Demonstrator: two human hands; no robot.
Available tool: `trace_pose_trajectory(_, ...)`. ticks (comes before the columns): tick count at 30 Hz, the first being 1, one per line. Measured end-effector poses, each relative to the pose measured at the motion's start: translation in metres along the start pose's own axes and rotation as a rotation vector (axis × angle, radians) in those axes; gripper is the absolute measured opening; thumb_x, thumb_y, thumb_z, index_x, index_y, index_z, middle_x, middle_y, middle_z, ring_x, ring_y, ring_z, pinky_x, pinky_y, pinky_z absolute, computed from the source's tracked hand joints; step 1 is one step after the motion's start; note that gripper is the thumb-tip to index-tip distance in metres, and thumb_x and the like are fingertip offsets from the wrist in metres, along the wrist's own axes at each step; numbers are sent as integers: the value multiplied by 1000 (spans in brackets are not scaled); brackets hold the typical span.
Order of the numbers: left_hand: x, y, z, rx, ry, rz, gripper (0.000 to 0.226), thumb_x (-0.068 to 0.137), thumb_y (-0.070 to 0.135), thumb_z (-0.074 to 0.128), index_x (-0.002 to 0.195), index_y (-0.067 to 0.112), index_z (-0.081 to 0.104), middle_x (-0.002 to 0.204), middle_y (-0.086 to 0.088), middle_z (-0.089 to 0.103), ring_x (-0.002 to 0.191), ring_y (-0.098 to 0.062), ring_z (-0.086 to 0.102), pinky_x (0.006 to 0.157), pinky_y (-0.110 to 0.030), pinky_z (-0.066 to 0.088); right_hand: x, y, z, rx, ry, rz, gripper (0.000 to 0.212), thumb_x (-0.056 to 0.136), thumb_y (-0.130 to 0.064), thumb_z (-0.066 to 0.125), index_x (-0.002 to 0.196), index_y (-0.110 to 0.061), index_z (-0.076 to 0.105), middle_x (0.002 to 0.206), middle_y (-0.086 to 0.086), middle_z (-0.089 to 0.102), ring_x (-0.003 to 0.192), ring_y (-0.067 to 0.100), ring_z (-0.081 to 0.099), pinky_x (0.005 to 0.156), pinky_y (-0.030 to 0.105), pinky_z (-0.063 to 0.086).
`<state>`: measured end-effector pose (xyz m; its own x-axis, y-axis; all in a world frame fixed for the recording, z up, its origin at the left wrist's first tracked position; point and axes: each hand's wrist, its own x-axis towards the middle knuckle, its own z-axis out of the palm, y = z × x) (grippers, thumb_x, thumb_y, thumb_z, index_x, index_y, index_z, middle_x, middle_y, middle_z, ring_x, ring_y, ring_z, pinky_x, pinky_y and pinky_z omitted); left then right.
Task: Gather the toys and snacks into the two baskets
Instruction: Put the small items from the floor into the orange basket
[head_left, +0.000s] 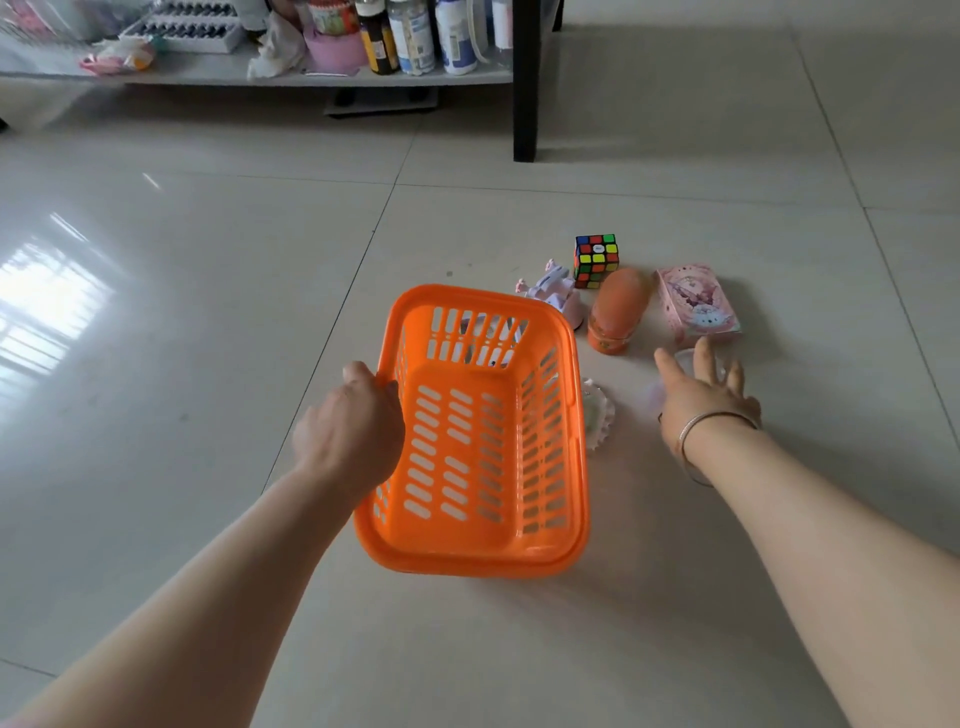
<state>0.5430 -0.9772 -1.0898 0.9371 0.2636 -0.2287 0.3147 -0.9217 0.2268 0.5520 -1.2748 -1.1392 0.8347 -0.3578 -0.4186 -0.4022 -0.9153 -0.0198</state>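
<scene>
Soft, even daylight fills the scene. A window's reflection glares off the glossy tiled floor (156, 467) at nine o'clock. Shadows are faint and diffuse. The right hand (698, 395) is motion-blurred (fingertips smeared). Wide-angle distortion bends the tile seams toward the edges, and the shelf (260, 78) at eleven o'clock looks soft.

Bare floor (208, 312) lies left of the orange basket (566, 467); toys (618, 312) crowd its right.
</scene>
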Motion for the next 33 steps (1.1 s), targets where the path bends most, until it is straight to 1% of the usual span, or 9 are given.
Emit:
trace_pose_trajectory(5, -6, 10, 5, -13, -11, -5, 39, 104, 45, 28, 117, 11, 43, 86, -1, 59, 61, -16, 55, 48, -26, 38, -11, 6, 2, 6, 154, -26, 57, 85, -6, 46, 134, -34, 34, 139, 11, 25, 122, 37, 26, 93, 41, 38)
trace_pose_trajectory(9, -8, 13, 6, -43, -16, -5, 43, 104, 46, 30, 124, 11, 44, 92, -1, 60, 71, -21, 63, 56, -30, 47, -19, 7, 6, 179, 195, -31, 48, 87, -6, 50, 129, -26, 40, 130, 15, 28, 117, 39, 33, 90, 43, 41)
trace_pose_trajectory(13, -9, 10, 6, -52, -39, -5, 45, 104, 46, 30, 129, 11, 43, 97, -2, 63, 76, -23, 65, 61, -33, 51, -31, 0, -12, 386, 524, -136, 54, 82, -2, 62, 129, -26, 47, 135, 16, 29, 120, 40, 34, 83, 43, 44)
trace_pose_trajectory(17, -8, 3, 6, -57, -38, 2, 42, 104, 46, 29, 125, 12, 44, 96, -2, 66, 78, -27, 68, 71, -41, 59, -72, -27, -45, 546, 819, -500, 62, 71, -1, 71, 124, -25, 47, 129, 22, 41, 119, 40, 42, 88, 39, 43)
trace_pose_trajectory(19, -9, -1, 5, -56, -37, 6, 41, 104, 46, 29, 123, 13, 44, 95, -3, 67, 77, -27, 68, 73, -44, 60, -95, -47, -50, 516, 724, -673, 67, 69, -6, 75, 123, -28, 43, 129, 19, 42, 118, 38, 46, 87, 37, 45)
trace_pose_trajectory(21, -10, -3, 3, -64, -40, 4, 44, 104, 47, 28, 125, 12, 44, 92, -2, 64, 76, -26, 68, 70, -41, 59, -113, -67, -42, 398, 487, -768, 66, 74, -15, 74, 129, -33, 41, 136, 12, 38, 121, 33, 44, 88, 41, 48)
trace_pose_trajectory(26, -16, -9, -2, -94, -37, -4, 48, 102, 48, 30, 128, 10, 43, 102, -5, 67, 79, -26, 68, 66, -37, 56, -129, -100, -3, -63, -72, -782, 49, 91, -24, 53, 136, -33, 35, 133, 10, 35, 121, 37, 44, 99, 46, 42)
trace_pose_trajectory(29, -17, -11, -3, -114, -30, -15, 45, 103, 49, 30, 125, 12, 44, 99, -4, 65, 80, -26, 68, 70, -41, 59, -126, -108, 7, -205, -218, -729, 48, 92, -22, 53, 136, -29, 36, 129, 13, 37, 117, 40, 47, 95, 47, 45)
trace_pose_trajectory(33, -13, -13, -3, -166, -11, -58, 38, 104, 47, 31, 117, 14, 44, 95, -5, 65, 76, -27, 68, 74, -47, 60, -120, -113, 11, -213, -266, -709, 56, 91, -16, 52, 141, -27, 29, 137, 15, 31, 123, 40, 41, 98, 47, 41)
